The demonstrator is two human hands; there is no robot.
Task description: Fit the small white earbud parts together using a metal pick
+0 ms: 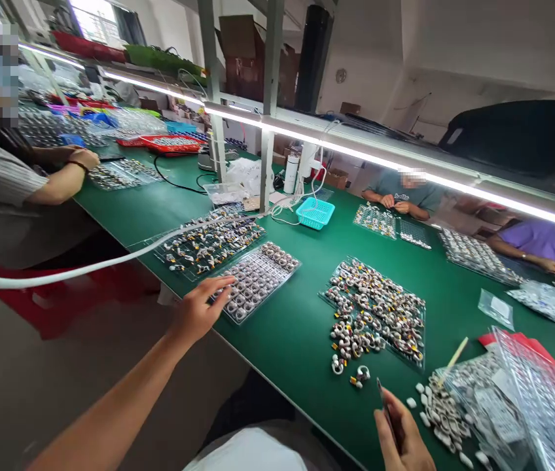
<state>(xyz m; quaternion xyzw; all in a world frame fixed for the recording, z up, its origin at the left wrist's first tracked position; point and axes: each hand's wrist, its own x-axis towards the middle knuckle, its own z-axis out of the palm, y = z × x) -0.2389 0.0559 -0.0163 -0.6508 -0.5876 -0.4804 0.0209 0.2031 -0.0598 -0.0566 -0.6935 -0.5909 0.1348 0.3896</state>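
Observation:
My left hand (199, 307) reaches out to the near corner of a clear plastic tray (277, 275) filled with small ring-shaped parts; its fingers are spread and rest on the tray's edge. My right hand (402, 438) is low at the near table edge, fingers closed around a thin dark pen-like tool (384, 399). Just beyond it lies a loose pile of white ring parts with coloured wires (370, 314) on another clear tray. A few single parts (360, 374) lie on the green table (287, 340).
A second parts tray (209, 245) lies left of the first, with a white hose (86, 268) across it. Bagged trays (527, 392) and loose white pieces (442, 412) are at right. A teal basket (315, 212) stands mid-table. Other people work at left (22, 190) and across (402, 193).

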